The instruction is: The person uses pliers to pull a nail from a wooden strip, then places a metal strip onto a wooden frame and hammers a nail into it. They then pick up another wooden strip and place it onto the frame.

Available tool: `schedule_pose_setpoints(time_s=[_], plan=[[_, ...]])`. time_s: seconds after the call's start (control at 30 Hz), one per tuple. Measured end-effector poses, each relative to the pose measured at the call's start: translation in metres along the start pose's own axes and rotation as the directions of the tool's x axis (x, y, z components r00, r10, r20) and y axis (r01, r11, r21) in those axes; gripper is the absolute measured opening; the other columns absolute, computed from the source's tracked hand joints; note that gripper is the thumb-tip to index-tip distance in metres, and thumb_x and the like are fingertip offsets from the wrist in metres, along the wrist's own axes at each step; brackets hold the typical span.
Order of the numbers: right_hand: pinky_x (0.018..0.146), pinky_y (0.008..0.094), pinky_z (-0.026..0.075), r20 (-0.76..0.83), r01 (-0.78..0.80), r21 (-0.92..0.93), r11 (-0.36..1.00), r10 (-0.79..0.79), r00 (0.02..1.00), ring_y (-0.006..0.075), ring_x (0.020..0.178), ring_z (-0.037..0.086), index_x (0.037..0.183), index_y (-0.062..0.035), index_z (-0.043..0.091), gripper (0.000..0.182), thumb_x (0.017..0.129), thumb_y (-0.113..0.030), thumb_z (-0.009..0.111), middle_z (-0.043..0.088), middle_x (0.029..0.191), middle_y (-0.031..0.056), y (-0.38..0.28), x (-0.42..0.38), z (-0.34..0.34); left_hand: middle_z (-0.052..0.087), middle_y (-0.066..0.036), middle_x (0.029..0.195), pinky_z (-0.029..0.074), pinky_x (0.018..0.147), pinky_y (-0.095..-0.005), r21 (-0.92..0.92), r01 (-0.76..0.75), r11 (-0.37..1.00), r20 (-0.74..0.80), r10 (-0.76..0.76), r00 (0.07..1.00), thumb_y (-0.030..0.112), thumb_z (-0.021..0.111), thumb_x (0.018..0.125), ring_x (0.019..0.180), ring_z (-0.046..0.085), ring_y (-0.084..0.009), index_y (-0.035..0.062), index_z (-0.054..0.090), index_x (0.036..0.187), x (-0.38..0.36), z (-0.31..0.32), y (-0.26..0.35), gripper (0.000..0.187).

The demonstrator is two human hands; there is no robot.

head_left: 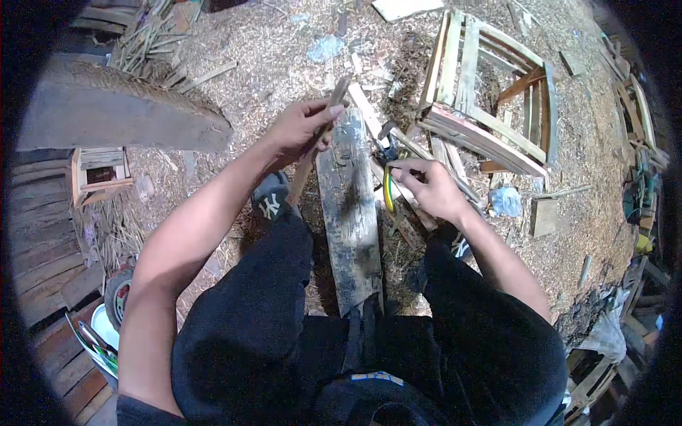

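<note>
Seated over a dark plank (348,213) running twelve to six, the left hand (302,128) has closed its grip on a wooden stick (320,135) and the right hand (430,188) on a yellow-green handled tool (388,188) at three o'clock; trimming seems underway, and bringing blade to stick likely comes next.

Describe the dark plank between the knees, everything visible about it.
The plank is a long, flat board of weathered grey wood, blotched with black stains and pale scuffs. It runs lengthwise away from the person, its near end between the thighs and its far end by the left hand, which holds a thin wooden stick against its left edge. It lies over sawdust-covered ground. The right hand, beside its right edge, grips a yellow-green tool.
</note>
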State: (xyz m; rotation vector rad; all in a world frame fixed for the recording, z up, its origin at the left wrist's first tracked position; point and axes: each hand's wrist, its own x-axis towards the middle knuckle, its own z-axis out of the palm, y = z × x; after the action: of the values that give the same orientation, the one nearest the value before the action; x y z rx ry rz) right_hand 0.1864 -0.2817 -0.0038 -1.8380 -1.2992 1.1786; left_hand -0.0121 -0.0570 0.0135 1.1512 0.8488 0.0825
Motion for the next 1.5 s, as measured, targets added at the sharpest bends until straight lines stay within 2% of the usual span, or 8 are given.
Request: schedule_pose_setpoints(time_s=[0.07, 0.17, 0.37, 0.5, 0.57, 0.9, 1.3, 1.5], plan=[[0.097, 0.0378, 0.052, 0.046, 0.016, 0.084, 0.996, -0.02, 0.999, 0.0281, 0.11, 0.07, 0.125, -0.0022, 0.07, 0.035, 0.101, -0.027, 0.064, 0.074, 0.117, 0.0191, -0.011, -0.004, 0.003, 0.05, 0.001, 0.084, 0.042, 0.052, -0.0229, -0.012, -0.028, 1.0, -0.007, 0.028, 1.0, 0.03, 0.056, 0.108, 0.066, 0.051, -0.0087, -0.0007, 0.055, 0.141, -0.004, 0.015, 0.016, 0.045], [0.092, 0.0354, 0.053, 0.099, 0.06, 0.203, 0.977, -0.082, 0.992, 0.022, 0.101, 0.071, 0.128, -0.0018, 0.068, 0.037, 0.102, -0.027, 0.064, 0.075, 0.112, 0.0168, -0.028, -0.007, 0.013, 0.046, 0.001, 0.083, 0.044, 0.068, -0.0285, -0.358, -0.103, 0.928, 0.136, 0.161, 0.977, 0.034, 0.04, 0.112, 0.073, 0.046, -0.0115, -0.0031, 0.035, 0.153, -0.001, 0.031, 0.034, 0.055], [0.077, 0.0276, 0.054, 0.249, -0.108, 0.638, 0.762, -0.072, 0.966, 0.0078, 0.085, 0.064, 0.133, 0.0027, 0.064, 0.039, 0.102, -0.021, 0.067, 0.074, 0.098, 0.0047, -0.053, -0.011, 0.023, 0.046, 0.001, 0.085, 0.043, 0.074, -0.0314, -0.485, -0.15, 0.861, 0.155, 0.253, 0.955, 0.033, 0.037, 0.113, 0.077, 0.046, -0.0128, -0.0003, 0.035, 0.153, 0.003, 0.06, 0.041, 0.052], [0.073, 0.0272, 0.056, 0.167, -0.025, 0.582, 0.813, -0.089, 0.982, 0.0091, 0.084, 0.066, 0.127, 0.0046, 0.065, 0.033, 0.103, -0.018, 0.066, 0.073, 0.096, 0.0063, -0.045, -0.005, 0.022, 0.047, 0.0, 0.088, 0.044, 0.076, -0.0324, -0.541, -0.143, 0.829, 0.164, 0.27, 0.949, 0.034, 0.035, 0.113, 0.078, 0.046, -0.0127, 0.0017, 0.035, 0.154, 0.006, 0.064, 0.043, 0.052], [0.069, 0.0272, 0.058, 0.21, -0.163, 0.789, 0.592, -0.012, 0.978, 0.0128, 0.081, 0.07, 0.118, 0.0047, 0.066, 0.025, 0.103, -0.015, 0.065, 0.071, 0.095, 0.0079, -0.046, -0.008, 0.02, 0.055, -0.003, 0.092, 0.049, 0.08, -0.0361, -0.561, -0.143, 0.815, 0.171, 0.283, 0.944, 0.038, 0.031, 0.114, 0.081, 0.052, -0.0156, 0.0027, 0.041, 0.15, 0.008, 0.062, 0.046, 0.052], [0.066, 0.0277, 0.059, 0.203, -0.195, 0.835, 0.514, 0.042, 0.978, 0.0154, 0.078, 0.071, 0.114, 0.0049, 0.066, 0.021, 0.103, -0.013, 0.064, 0.07, 0.095, 0.0083, -0.047, -0.01, 0.012, 0.06, -0.004, 0.104, 0.049, 0.083, -0.0364, -0.474, -0.199, 0.858, 0.054, 0.253, 0.966, 0.037, 0.035, 0.113, 0.087, 0.053, -0.0166, 0.0065, 0.038, 0.155, 0.008, 0.061, 0.044, 0.052], [0.061, 0.0263, 0.054, 0.133, -0.126, 0.667, 0.735, 0.049, 0.99, 0.0095, 0.068, 0.064, 0.113, 0.0041, 0.069, 0.025, 0.1, -0.017, 0.069, 0.07, 0.085, 0.0041, -0.045, -0.009, 0.01, 0.06, -0.009, 0.104, 0.054, 0.083, -0.04, -0.429, -0.224, 0.875, 0.014, 0.254, 0.967, 0.035, 0.033, 0.114, 0.088, 0.057, -0.0195, 0.0035, 0.037, 0.153, 0.012, 0.061, 0.041, 0.05], [0.067, 0.0263, 0.059, 0.182, -0.22, 0.878, 0.425, 0.129, 0.975, 0.0141, 0.075, 0.068, 0.125, 0.0055, 0.066, 0.028, 0.108, -0.012, 0.051, 0.073, 0.102, 0.0134, -0.03, -0.004, 0.007, 0.063, -0.014, 0.111, 0.06, 0.094, -0.0512, -0.382, -0.272, 0.883, -0.134, 0.238, 0.962, 0.034, 0.038, 0.112, 0.099, 0.068, -0.0285, 0.0035, 0.038, 0.141, 0.015, 0.046, 0.03, 0.042]])
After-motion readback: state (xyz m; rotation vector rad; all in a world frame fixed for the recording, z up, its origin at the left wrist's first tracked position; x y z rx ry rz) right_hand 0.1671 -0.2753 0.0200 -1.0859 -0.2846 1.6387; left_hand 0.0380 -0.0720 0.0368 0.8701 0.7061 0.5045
